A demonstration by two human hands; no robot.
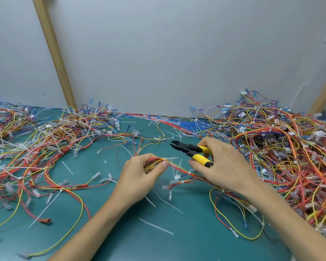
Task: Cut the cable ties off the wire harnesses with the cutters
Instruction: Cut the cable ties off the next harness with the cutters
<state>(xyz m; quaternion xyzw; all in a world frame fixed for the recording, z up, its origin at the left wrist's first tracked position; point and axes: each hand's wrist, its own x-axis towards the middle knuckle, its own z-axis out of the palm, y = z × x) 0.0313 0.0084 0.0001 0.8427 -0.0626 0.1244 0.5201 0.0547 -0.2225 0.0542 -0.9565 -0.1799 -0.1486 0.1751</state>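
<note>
Our green worktop (177,242) carries heaped wire harnesses (280,144) on both sides. Our left hand (145,170) has its grip pinched on one harness (179,169) in the middle, just in front of us, the thumb beside a white cable tie (166,158). Our right hand (222,166) has its grip wrapped round the yellow handles of the cutters (191,150), whose tips hang near that tie, not touching it. We should spread the wires, slide one blade under the strap alone and snip beside the head, so that no insulation gets nicked.
</note>
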